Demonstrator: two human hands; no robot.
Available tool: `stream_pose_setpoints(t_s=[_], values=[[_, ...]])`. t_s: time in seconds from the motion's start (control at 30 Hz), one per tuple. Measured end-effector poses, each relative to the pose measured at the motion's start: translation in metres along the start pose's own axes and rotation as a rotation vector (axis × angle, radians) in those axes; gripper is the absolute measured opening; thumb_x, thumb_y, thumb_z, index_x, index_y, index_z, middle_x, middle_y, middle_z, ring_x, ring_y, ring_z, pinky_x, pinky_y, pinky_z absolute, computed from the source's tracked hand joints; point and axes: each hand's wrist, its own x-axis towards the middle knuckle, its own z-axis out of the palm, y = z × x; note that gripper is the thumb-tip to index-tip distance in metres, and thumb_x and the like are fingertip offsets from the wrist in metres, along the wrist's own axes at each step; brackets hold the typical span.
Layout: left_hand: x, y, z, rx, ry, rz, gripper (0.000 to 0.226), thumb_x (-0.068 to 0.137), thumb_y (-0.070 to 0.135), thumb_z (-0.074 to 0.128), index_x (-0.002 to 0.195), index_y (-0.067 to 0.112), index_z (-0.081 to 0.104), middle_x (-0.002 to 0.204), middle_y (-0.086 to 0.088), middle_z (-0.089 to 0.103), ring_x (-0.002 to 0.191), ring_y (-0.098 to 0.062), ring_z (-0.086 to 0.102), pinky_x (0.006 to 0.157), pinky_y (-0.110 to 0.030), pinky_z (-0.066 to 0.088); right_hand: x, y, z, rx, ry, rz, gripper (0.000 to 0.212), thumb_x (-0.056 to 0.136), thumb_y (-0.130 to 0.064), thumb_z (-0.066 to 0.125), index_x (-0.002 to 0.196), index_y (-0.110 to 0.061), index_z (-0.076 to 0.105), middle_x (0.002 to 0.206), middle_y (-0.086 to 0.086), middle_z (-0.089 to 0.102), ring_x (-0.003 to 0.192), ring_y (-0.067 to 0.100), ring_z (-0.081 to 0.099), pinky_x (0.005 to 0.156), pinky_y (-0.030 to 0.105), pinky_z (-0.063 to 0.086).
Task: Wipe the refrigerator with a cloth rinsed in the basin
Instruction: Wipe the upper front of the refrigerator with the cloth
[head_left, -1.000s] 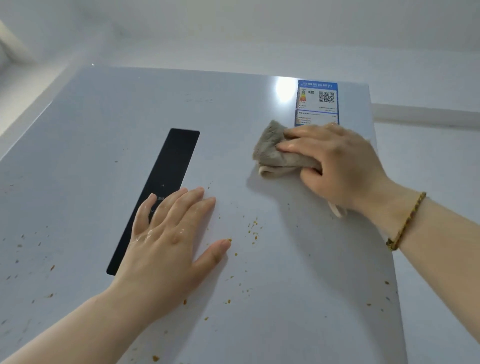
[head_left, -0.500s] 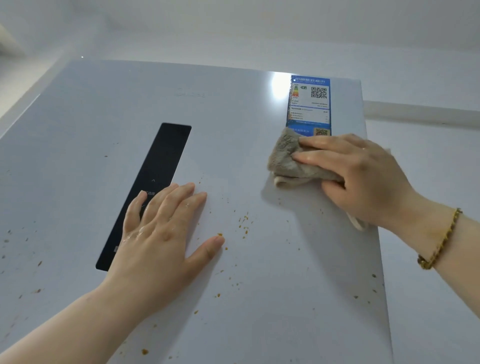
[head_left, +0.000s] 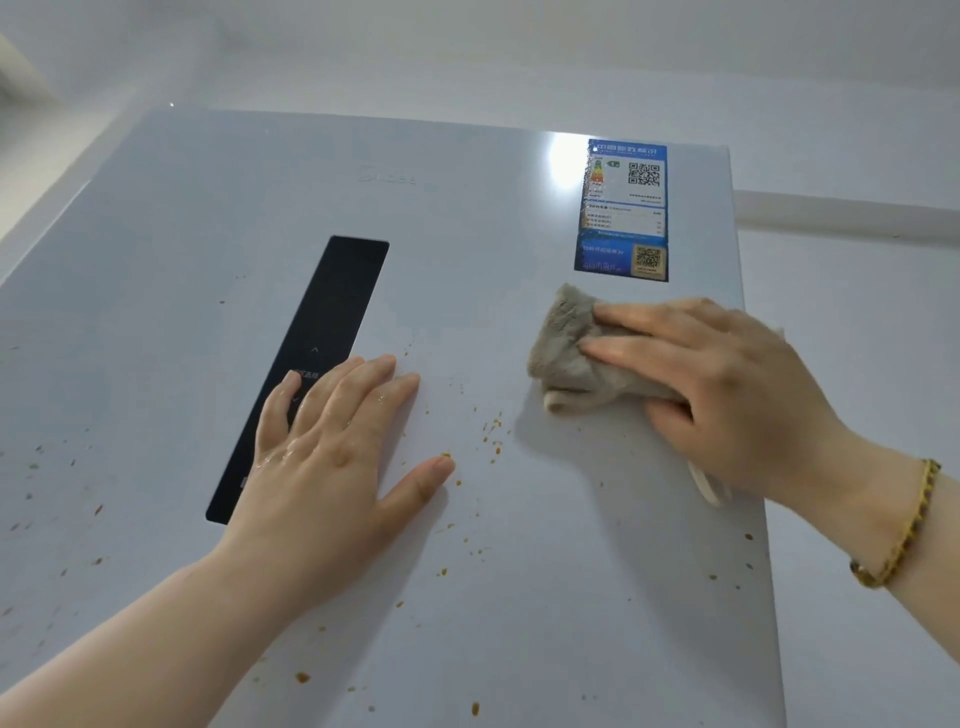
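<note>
Grey cloth (head_left: 566, 353) pressed on the fridge (head_left: 597, 597) door, near its right edge.
The right hand (head_left: 727, 395) holds the bunched cloth against the door just below the blue label (head_left: 622, 210), fingers laid over it and thumb tucked beneath. The left hand (head_left: 332, 457) lies flat and wet, fingers spread, its outer fingers over the black panel (head_left: 332, 312). Brown specks (head_left: 493, 431) dot the door between the hands and toward its lower and left edges.
</note>
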Motion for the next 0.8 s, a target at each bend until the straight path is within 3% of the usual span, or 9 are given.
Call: stream_pose_setpoints(t_s=[0.17,0.3,0.43,0.53,0.67,0.8], values=[[-0.001,0.000,0.000,-0.003,-0.015,-0.006,0.074,0.078,0.064,0.028,0.128,0.015,0.051,0.136,-0.002,0.048,0.127,-0.006,0.020,0.106,-0.023,-0.007,0.014,0.016,0.001,-0.063,0.044,0.304,0.052,0.071,-0.019,0.033,0.109,-0.010,0.067,0.113,0.014,0.066,0.088,0.042,0.063,0.076,0.050,0.049],[0.000,-0.001,0.000,0.013,-0.056,0.005,0.079,0.084,0.069,0.011,0.125,0.014,0.051,0.131,-0.005,0.053,0.125,-0.011,0.025,0.105,-0.026,-0.002,-0.001,-0.010,0.007,-0.067,0.091,0.175,0.049,0.069,-0.017,0.036,0.104,-0.011,0.069,0.110,0.012,0.068,0.084,0.035,0.064,0.071,0.045,0.052],[-0.001,-0.001,0.000,0.003,-0.046,0.006,0.079,0.083,0.070,0.014,0.125,0.014,0.051,0.132,-0.006,0.052,0.126,-0.010,0.024,0.105,-0.025,-0.003,-0.011,-0.021,0.003,0.004,0.029,-0.053,0.043,0.073,-0.015,0.040,0.105,-0.014,0.069,0.111,0.007,0.068,0.089,0.027,0.058,0.068,0.038,0.052],[-0.001,-0.001,0.001,-0.004,-0.010,0.000,0.075,0.078,0.065,0.027,0.129,0.015,0.049,0.137,-0.002,0.047,0.128,-0.005,0.018,0.106,-0.021,-0.008,-0.001,-0.003,0.002,-0.050,0.044,0.064,0.046,0.071,-0.015,0.038,0.105,-0.010,0.069,0.109,0.012,0.068,0.081,0.036,0.065,0.067,0.045,0.054],[-0.001,-0.001,0.001,0.001,-0.004,-0.006,0.077,0.076,0.066,0.024,0.131,0.017,0.047,0.140,0.002,0.043,0.129,-0.002,0.014,0.106,-0.020,-0.011,0.004,-0.006,0.007,-0.128,0.123,0.277,0.047,0.070,-0.017,0.036,0.104,-0.009,0.068,0.108,0.014,0.068,0.079,0.040,0.063,0.067,0.046,0.051],[-0.001,-0.001,-0.001,0.000,-0.051,-0.011,0.077,0.079,0.069,0.022,0.130,0.016,0.048,0.138,-0.001,0.046,0.129,-0.005,0.017,0.106,-0.022,-0.009,-0.014,-0.036,0.012,-0.092,0.121,0.134,0.046,0.069,-0.018,0.039,0.105,-0.014,0.068,0.111,0.009,0.067,0.088,0.028,0.054,0.067,0.036,0.050]])
